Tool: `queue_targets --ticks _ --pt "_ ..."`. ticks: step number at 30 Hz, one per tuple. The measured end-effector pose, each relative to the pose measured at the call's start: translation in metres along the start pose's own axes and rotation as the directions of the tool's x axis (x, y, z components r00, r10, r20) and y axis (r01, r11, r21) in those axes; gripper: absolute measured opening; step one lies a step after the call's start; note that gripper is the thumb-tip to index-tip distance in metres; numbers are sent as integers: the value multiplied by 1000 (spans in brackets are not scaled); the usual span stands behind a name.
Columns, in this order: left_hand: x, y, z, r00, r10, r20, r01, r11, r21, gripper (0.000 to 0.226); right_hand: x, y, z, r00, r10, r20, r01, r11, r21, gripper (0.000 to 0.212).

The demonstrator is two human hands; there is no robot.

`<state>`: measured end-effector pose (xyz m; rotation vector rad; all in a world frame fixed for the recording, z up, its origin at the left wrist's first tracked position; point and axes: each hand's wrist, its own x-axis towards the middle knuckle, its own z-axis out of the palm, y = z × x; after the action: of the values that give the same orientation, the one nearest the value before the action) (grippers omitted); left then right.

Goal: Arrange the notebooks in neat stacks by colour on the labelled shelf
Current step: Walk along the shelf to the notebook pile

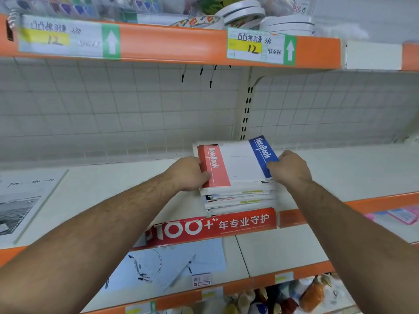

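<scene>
Gripping the red notebook (pixel 214 167) with the left hand (pixel 187 173), pinching the blue notebook (pixel 263 152) with the right hand (pixel 291 169), holding both atop the stack (pixel 240 199) near the front of the white shelf (pixel 108 184).

Left hand (pixel 189 173) grips red notebook (pixel 214 166), right hand (pixel 289 167) grips blue notebook (pixel 263 152) (both atop stack (pixel 240 198)) on shelf (pixel 113 177).

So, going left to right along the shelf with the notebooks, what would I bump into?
Black-and-white picture sheet → left hand → red-banded notebook → blue-banded notebook → right hand.
</scene>
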<state>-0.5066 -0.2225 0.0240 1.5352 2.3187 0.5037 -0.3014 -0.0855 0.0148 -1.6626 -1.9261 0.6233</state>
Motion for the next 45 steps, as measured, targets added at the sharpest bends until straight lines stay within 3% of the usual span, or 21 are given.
queue_targets --ticks 6,10,13,16,22,28,35,41,45 --pt "-4 6 1 999 -54 -9 53 996 -72 56 -2 3 4 999 -32 -9 32 998 52 33" --pt "5 4 -2 990 -137 41 143 966 -214 20 1 -3 5 999 20 -47 -9 976 218 31" --pt "13 -3 -2 980 -198 35 201 951 -236 12 2 -7 8 997 76 33 -82 935 344 39" --pt "14 -4 -5 971 -239 5 232 937 -263 9 -2 -12 12 990 58 129 -101 929 357 40" --pt "10 -2 -10 954 -299 14 259 801 -540 22 -13 -26 20 976 4 216 -72 948 309 40" --pt "8 -3 -12 959 -282 23 252 814 -523 22 -19 -35 22 970 -27 241 -33 970 242 54" --pt "13 -7 -10 963 -271 5 207 725 -657 15 -17 -31 26 984 26 175 -92 920 381 48" --pt "14 -8 -6 991 -129 -28 102 883 -458 23 -13 -27 26 993 79 90 -108 919 379 59" --pt "13 -9 2 993 -118 31 120 898 -424 12 -14 -27 26 995 68 76 -89 941 326 60"
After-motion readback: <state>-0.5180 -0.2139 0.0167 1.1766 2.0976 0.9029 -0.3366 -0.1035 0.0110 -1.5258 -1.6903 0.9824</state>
